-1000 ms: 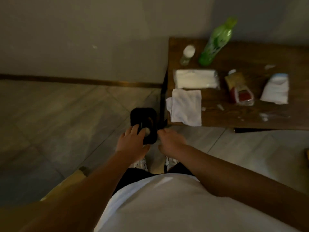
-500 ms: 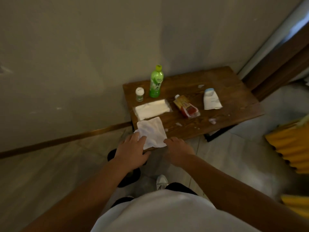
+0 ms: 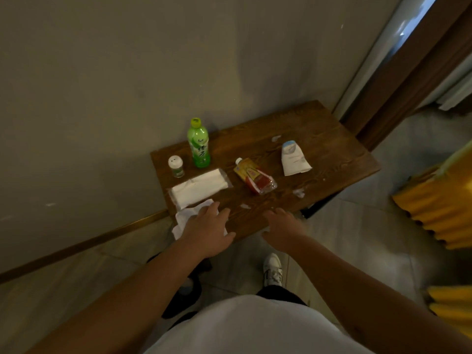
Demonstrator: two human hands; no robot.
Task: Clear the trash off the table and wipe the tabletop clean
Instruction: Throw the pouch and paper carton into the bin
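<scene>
A small dark wooden table (image 3: 327, 139) stands against the wall. My left hand (image 3: 207, 232) lies flat, fingers spread, on a white cloth (image 3: 186, 217) at the table's near left corner. My right hand (image 3: 282, 227) hovers open over the near edge and holds nothing. Behind the cloth lies a white tissue pack (image 3: 198, 187). A yellow and red sauce pouch (image 3: 255, 176) lies mid-table, a crumpled white and blue pouch (image 3: 293, 160) to its right. Small white scraps (image 3: 298, 192) dot the top.
A green tea bottle (image 3: 199, 144) and a small white-capped jar (image 3: 176, 166) stand at the table's back left. A black bin (image 3: 184, 295) sits on the floor under my left arm. Yellow corrugated sheets (image 3: 439, 205) lie right. My shoe (image 3: 272, 269) is below.
I have straightened up from the black bin on the floor. Both hands rose from the bin to the table's near edge, the left settling on the white cloth.
</scene>
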